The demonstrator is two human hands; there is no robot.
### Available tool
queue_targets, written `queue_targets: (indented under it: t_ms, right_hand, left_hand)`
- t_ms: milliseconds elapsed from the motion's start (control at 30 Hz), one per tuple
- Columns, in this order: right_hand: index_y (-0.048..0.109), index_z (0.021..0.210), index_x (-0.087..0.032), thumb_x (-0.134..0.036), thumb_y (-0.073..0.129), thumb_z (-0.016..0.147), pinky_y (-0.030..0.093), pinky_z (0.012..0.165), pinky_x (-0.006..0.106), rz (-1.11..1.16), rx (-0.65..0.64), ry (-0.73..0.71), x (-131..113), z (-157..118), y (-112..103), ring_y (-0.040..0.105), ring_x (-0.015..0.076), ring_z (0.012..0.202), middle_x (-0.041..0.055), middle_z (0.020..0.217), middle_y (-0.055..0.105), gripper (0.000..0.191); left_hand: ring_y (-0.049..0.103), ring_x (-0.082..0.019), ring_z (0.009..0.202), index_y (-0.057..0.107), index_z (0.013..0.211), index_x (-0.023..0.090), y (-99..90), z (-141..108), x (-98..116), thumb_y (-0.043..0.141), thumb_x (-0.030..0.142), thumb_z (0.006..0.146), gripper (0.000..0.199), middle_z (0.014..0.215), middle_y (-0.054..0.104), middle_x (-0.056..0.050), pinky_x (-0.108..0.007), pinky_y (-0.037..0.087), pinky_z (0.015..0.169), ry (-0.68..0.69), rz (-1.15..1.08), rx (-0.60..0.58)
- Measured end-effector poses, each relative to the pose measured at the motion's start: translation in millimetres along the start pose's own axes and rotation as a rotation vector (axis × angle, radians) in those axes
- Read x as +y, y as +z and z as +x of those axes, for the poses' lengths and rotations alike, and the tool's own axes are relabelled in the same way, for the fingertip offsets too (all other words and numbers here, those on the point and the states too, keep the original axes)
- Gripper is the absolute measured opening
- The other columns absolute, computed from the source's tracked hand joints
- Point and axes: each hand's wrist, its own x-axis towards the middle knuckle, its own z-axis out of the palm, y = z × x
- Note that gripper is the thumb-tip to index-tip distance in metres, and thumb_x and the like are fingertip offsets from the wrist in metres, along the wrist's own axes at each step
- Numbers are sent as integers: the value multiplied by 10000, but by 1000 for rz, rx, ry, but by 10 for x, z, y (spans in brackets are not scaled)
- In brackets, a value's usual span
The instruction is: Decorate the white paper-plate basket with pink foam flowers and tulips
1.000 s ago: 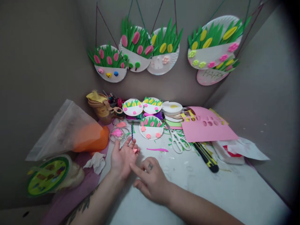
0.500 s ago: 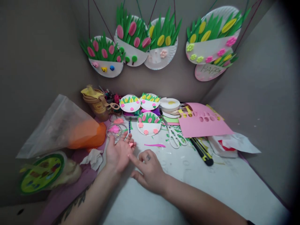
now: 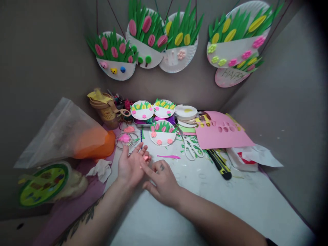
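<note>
Left hand (image 3: 132,168): palm up, fingers loosely spread, near the surface's (image 3: 220,212) left edge.
Right hand (image 3: 164,182): index meeting that palm, thumb wide!
Pink lump (image 3: 146,158): on left fingers; looks light, squashable, so pinch sides gently.

Open tabletop (image 3: 246,205) rightward — cutter (image 3: 219,165) beyond

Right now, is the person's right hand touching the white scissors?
Apart: the head view plainly shows a stretch of white tabletop between the right hand and the white scissors.
</note>
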Motion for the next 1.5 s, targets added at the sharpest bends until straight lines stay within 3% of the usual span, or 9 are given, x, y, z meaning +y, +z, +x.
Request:
queue_targets:
  t_ms: [433, 567, 700, 833, 967, 1133, 1267, 1400, 1500]
  right_hand:
    - [496, 1325, -224, -470, 423, 917, 388, 703, 351, 43, 31, 24, -3, -7, -13, 401, 209, 782, 57, 820, 470, 481]
    - [526, 1300, -240, -456, 425, 920, 382, 703, 350, 32, 8, 42, 1, 2, -8, 391, 201, 763, 45, 792, 450, 448]
    - [545, 1280, -249, -433, 453, 913, 387, 705, 341, 55, 36, 24, 2, 5, 3, 397, 200, 780, 50, 817, 457, 421]
    - [526, 1301, -243, -396, 441, 921, 387, 707, 341, 40, 39, 18, -2, 1, -14, 401, 196, 773, 47, 804, 459, 418]
    - [493, 1331, -237, -456, 435, 914, 394, 714, 350, 54, 34, 26, -14, 1, -22, 404, 205, 785, 57, 829, 471, 475]
    - [453, 1362, -256, -520, 353, 928, 386, 702, 347, 27, 11, 33, -34, -11, -1, 395, 207, 770, 53, 814, 452, 517]
    - [402, 1397, -241, -622, 268, 904, 382, 700, 348, 18, 30, 63, -46, -13, 6, 389, 212, 778, 64, 837, 461, 637]
    - [446, 1367, -271, -668, 214, 882, 373, 690, 345, -16, 15, 37, -59, -18, 11, 384, 210, 762, 55, 812, 446, 669]
    - [426, 1380, -272, -695, 223, 863, 375, 697, 348, -19, 24, 36, -59, -17, 21, 389, 216, 777, 64, 835, 456, 698]
  left_hand:
    - [537, -172, 663, 568, 938, 130, 14, -7, 5, 298, 549, 892, 501, 879, 570, -110, -319, 490, 588, -29, -5, -8]
    - [539, -169, 673, 568, 940, 137, 15, 0, 32, 291, 546, 896, 495, 890, 567, -108, -303, 486, 585, 64, 11, -8]
    - [531, -160, 657, 568, 935, 138, 19, -2, 19, 299, 548, 894, 492, 885, 568, -104, -302, 489, 587, 8, 18, -11]
    - [531, -154, 655, 565, 944, 140, 37, -13, -2, 302, 538, 899, 479, 875, 568, -99, -287, 489, 582, 61, 13, 0]
    - [535, -160, 648, 565, 941, 140, 55, -35, -37, 284, 550, 896, 500, 901, 573, -111, -301, 494, 572, -17, 19, 24]
    - [536, -153, 662, 579, 961, 150, 65, -54, -43, 307, 552, 891, 490, 899, 572, -99, -290, 498, 590, 77, 7, 2]
    - [540, -165, 673, 576, 986, 150, 65, -59, -41, 299, 561, 889, 505, 932, 574, -108, -317, 503, 591, 5, 14, -8]
    - [530, -158, 669, 568, 965, 147, 57, -55, -34, 285, 562, 892, 508, 913, 564, -102, -304, 496, 599, 82, 0, -27]
    - [530, -161, 672, 564, 980, 145, 50, -53, -37, 279, 573, 889, 522, 937, 566, -109, -313, 496, 600, 11, 3, -26]
